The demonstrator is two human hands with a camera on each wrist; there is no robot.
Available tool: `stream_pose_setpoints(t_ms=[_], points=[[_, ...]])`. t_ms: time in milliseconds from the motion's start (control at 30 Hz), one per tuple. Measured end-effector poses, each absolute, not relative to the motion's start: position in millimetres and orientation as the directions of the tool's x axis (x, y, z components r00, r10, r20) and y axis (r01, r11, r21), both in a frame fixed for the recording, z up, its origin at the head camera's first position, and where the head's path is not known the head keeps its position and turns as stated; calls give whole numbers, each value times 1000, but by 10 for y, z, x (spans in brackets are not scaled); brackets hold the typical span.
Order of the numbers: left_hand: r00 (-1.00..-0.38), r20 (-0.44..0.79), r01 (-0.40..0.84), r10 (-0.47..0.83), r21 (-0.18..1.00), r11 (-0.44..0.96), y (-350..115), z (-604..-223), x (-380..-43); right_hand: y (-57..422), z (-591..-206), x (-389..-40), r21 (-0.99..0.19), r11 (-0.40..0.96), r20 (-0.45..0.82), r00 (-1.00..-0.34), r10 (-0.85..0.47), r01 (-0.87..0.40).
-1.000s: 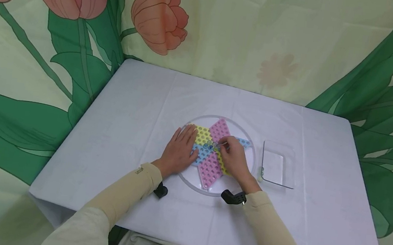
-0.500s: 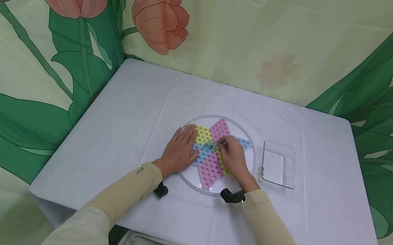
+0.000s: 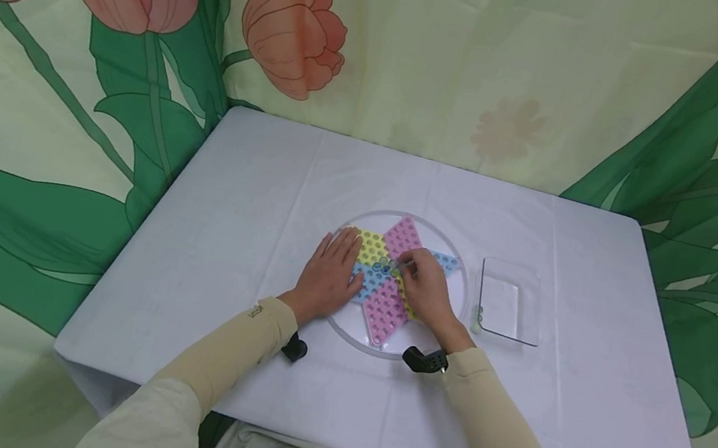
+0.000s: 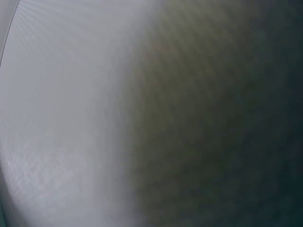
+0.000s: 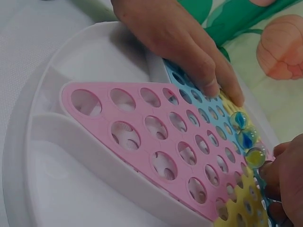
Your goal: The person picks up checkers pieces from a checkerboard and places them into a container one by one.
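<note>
A round white Chinese checkers board [image 3: 342, 332] lies on the table, its star of pink, yellow and blue sections full of holes. Several glass marbles [image 5: 247, 138] sit in a row near the star's middle, with blue and yellow swirls inside. My left hand [image 3: 325, 272] rests on the board's left side, fingers extended over the yellow and blue sections. At the middle, my right hand [image 3: 429, 286] has its thumb and fingers curled together, pinching a marble right beside the row; the fingers mostly hide it. The left wrist view shows only blurred sleeve and white cloth.
To the right of the board stands a clear square box [image 3: 528, 307], with a few marbles [image 3: 477, 318] at its left edge. A white cloth covers the table [image 3: 234, 192]. Behind it hangs a backdrop [image 3: 415, 57] printed with tulips.
Both hands stay almost in the same places on the board. The right wrist has shifted very slightly left; the marbles look unmoved.
</note>
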State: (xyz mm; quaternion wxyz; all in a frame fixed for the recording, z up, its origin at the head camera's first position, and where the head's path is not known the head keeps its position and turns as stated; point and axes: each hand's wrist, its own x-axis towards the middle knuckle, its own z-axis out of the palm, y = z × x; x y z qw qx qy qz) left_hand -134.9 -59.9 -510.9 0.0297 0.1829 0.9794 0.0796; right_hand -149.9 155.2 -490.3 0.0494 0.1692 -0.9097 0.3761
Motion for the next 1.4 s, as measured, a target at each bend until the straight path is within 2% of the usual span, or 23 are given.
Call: stream_pose_setpoints(t_ms=[367,800,1400], points=[[-934,-6,350,356,167,922,-607,-5164,-1358,1596,-4854,-1465,-712,627,192,-946,-260,-316],[-933,4,357,361,158,921,-621,-5151,-1363,1612,-4666,-1437,-705,632,224,-947,-232,-321],[-929,4,365,370,174,915,-616,-5139,-1351,1695,-4492,-1388,-697,614,323,-926,-193,-371]])
